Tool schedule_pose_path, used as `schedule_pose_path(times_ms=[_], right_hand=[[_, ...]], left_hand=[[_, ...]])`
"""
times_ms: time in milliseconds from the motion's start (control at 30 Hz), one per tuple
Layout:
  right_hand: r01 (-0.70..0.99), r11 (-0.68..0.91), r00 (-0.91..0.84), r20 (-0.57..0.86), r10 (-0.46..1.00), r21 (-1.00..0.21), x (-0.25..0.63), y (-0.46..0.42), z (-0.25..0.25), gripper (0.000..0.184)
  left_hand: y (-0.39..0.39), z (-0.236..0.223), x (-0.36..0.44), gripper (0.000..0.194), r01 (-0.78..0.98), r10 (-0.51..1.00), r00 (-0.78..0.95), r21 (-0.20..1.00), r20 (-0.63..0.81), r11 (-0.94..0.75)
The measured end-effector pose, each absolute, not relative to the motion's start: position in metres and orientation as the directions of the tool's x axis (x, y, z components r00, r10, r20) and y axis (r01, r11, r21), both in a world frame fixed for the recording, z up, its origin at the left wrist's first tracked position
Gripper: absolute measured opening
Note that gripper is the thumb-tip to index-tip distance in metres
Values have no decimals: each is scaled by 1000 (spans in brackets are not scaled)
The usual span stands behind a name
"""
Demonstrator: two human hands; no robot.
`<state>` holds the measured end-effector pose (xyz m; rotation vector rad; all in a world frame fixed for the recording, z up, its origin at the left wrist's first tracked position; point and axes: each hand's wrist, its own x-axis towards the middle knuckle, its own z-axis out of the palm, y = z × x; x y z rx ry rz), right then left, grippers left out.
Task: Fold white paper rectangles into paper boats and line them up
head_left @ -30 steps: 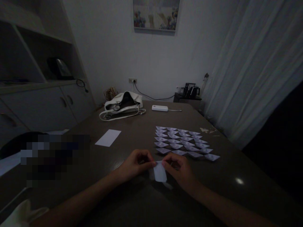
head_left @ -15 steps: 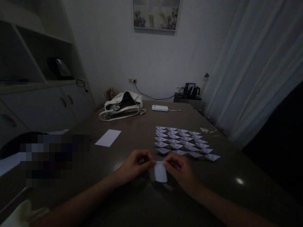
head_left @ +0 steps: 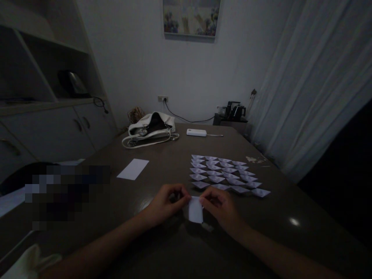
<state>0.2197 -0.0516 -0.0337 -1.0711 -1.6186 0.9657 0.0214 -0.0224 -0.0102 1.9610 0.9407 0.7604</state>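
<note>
Between my two hands is a small folded piece of white paper (head_left: 195, 211), held upright by its top corners just above the table. My left hand (head_left: 169, 203) pinches the upper left corner between thumb and fingers. The upper right corner is pinched by my right hand (head_left: 220, 207). Just beyond my right hand stand rows of white folded paper boats (head_left: 215, 179). A flat white sheet of paper (head_left: 133, 169) lies farther off, to the left of my left hand.
On the far part of the dark table (head_left: 162, 159) are an open white handbag (head_left: 151, 130) and a white power bank (head_left: 196, 133) with a short cable. A blurred patch covers things at the left edge. Small scraps (head_left: 255, 159) lie near the right edge.
The folded paper's lower edge has swung slightly to the left and up. Both hands keep their pinch in nearly the same place.
</note>
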Motion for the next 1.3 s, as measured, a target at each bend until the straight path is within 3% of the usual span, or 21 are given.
schedule_pose_path(times_ms=[367, 800, 1300], right_hand=[[174, 259, -175, 229, 958, -950, 220, -50, -34, 13], [186, 252, -179, 220, 959, -950, 221, -49, -34, 13], [149, 212, -171, 186, 967, -966, 220, -48, -33, 16]], left_hand=[[-22, -14, 20, 29, 414, 773, 597, 743, 215, -527], [-20, -19, 19, 33, 342, 736, 652, 795, 182, -500], [-18, -20, 21, 30, 378, 720, 656, 727, 226, -573]])
